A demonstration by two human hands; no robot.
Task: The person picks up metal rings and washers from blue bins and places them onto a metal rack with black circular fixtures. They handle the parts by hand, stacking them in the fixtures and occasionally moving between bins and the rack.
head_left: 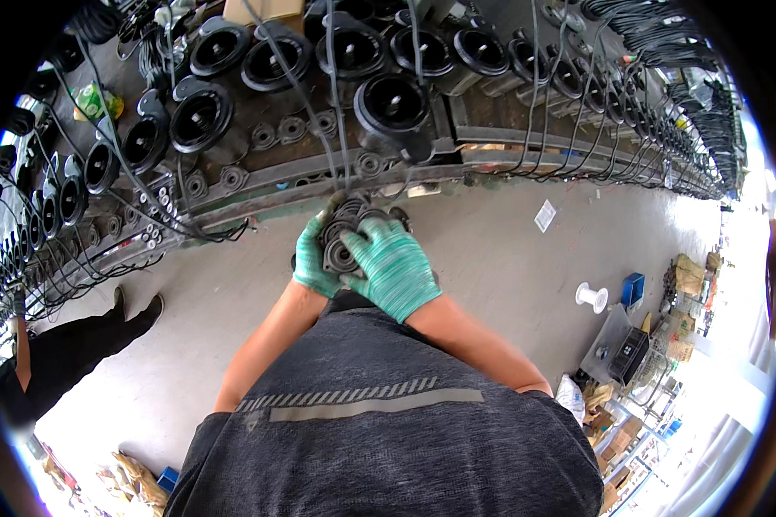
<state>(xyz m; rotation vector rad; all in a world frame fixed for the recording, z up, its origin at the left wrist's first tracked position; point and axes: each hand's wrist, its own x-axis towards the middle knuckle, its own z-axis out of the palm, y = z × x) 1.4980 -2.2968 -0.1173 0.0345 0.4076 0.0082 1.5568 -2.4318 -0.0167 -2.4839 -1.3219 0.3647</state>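
In front of my chest, both gloved hands are closed around a small bundle of round dark-grey metal flange covers (343,256) with ringed centres. My left hand (316,256), in a green glove, grips the bundle from its left side. From the right, my right hand (394,263) lies over it with bent fingers, its glove green too. How many covers are held is partly hidden by the fingers. Just beyond my hands, similar flange covers (369,164) rest along the bench. Above them stands a motor housing (392,105) with a round black open top and a grey cable.
Rows of motor housings (349,50) with hanging cables (332,95) fill the long bench (526,138). A co-worker in dark clothes (78,362) stands at the left. On the floor at right are a white spool (591,297), a blue bin (633,289) and a paper sheet (545,215).
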